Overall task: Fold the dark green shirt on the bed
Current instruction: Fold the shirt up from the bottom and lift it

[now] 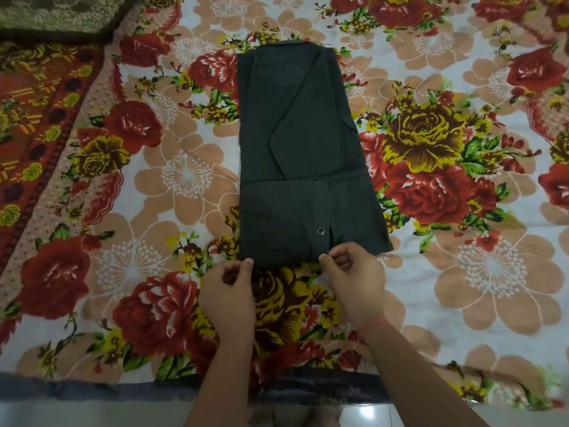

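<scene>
- While the dark green shirt (295, 143) lies flat in the middle of the bed (462, 303), a little nearer the near edge than the far one, both hands meet it at its near hem.
- The shirt is folded into a long narrow strip that runs from the near edge toward the far edge, with the collar (289, 46) at the far end.
- Its near part is turned back over the rest. This makes a second layer with a straight cross edge, and a round button (320, 231) shows on it.
- The left hand (228, 294) sits at the shirt's near left corner with its fingers curled in and the thumb tip touching the cloth. Whether it actually holds the cloth cannot be told.
- The right hand (354, 282) is just beside it, near the middle of the hem below the button. Its thumb and forefinger are brought together, pinching the edge of the cloth.
- A red thread (374, 323) circles the right wrist.
- The flowered sheet (154, 180) covers the bed with red, yellow and peach blooms.
- A brownish patterned cushion (55, 16) lies at the far left corner.
- Pale floor (92, 414) shows below the near edge.
</scene>
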